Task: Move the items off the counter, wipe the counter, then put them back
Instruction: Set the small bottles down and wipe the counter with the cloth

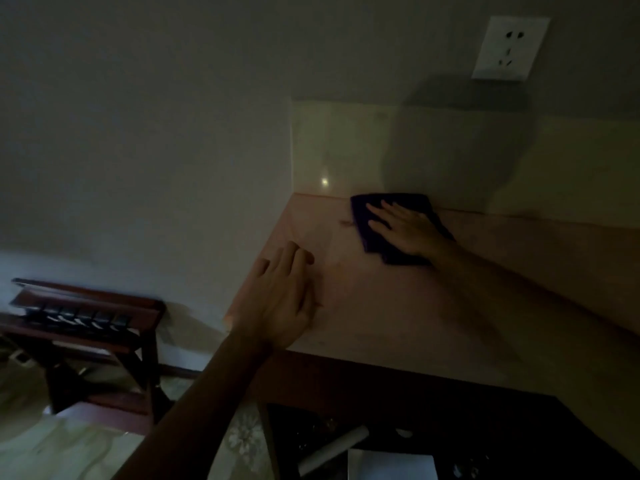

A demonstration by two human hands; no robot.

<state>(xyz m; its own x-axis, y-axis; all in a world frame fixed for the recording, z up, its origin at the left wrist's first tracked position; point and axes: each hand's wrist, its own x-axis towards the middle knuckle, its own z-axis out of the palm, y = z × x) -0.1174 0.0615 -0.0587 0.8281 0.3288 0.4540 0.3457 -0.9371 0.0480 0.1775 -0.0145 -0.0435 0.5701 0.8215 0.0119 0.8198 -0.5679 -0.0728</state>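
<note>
Left hand [282, 299] flat on counter [398, 306], cloth [367, 233] under right hand [403, 228]

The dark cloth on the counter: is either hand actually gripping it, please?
No. The right hand presses flat on the cloth's middle; the left hand rests bare on the counter.

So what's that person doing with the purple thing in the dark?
The person is wiping a counter. Their right hand lies flat on a dark purple cloth, pressing it onto the counter near the back corner by the wall. Their left hand rests open on the counter's left edge and holds nothing. The stretch of counter in view has nothing else on it. A white wall socket is higher up the wall. The room is dim, so small details are hard to see.
</note>
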